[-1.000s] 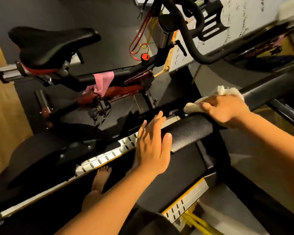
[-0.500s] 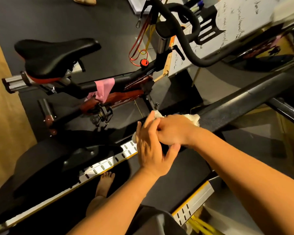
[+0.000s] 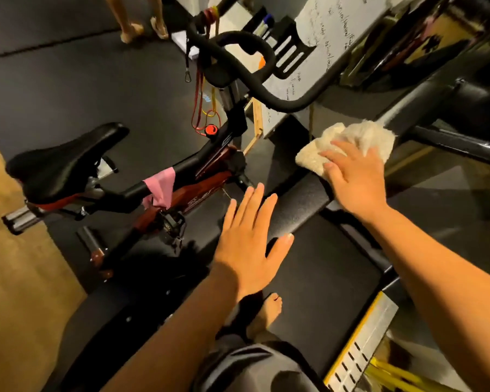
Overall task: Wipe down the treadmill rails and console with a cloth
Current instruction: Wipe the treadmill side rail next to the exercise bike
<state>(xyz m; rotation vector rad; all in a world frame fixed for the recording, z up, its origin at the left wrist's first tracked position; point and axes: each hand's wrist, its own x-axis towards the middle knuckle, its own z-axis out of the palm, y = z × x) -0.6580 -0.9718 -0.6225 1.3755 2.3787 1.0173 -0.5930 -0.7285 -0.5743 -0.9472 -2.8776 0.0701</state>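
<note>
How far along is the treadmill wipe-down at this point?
Done: nothing can be confirmed; the black handrail shows no wipe marks. In hand: the right hand presses the white cloth flat on that rail's upper stretch, left hand open near its lower end. Left: the console, not in view, and likely the other rail.

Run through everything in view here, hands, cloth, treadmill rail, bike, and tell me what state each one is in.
right hand: fingers flat, pressing the cloth onto the treadmill rail
left hand: open, fingers spread, holding nothing
cloth: crumpled, lying on the treadmill rail under the right hand
treadmill rail: cloth on its upper part, lower part uncovered
bike: nobody on it, pink rag draped over its frame
</note>
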